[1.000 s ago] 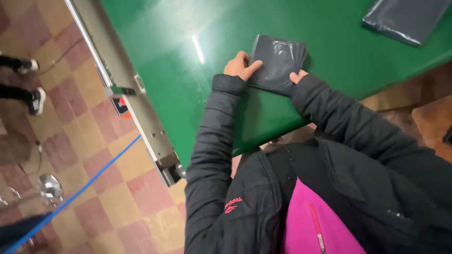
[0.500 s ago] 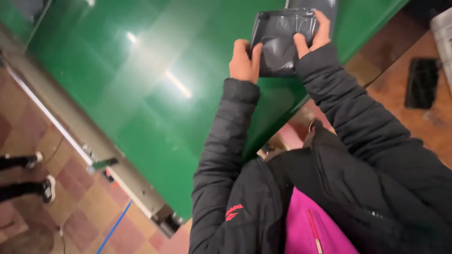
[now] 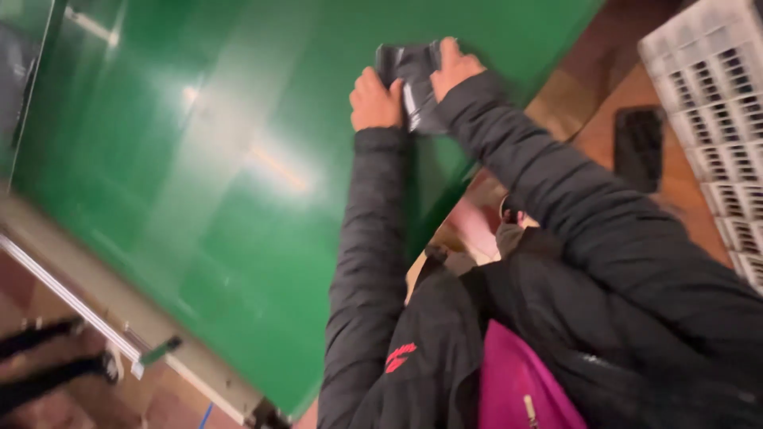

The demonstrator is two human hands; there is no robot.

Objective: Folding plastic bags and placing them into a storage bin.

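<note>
head view: both arms outstretched, left hand (image 3: 375, 102) and right hand (image 3: 455, 67) fingers clamping dark pouch (image 3: 415, 83).

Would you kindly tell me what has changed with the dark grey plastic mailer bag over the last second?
The dark grey plastic mailer bag lay flat under both hands; now it looks bunched narrower between the left hand and right hand, nearer the edge of the green table. Both hands still hold it on the table.
</note>
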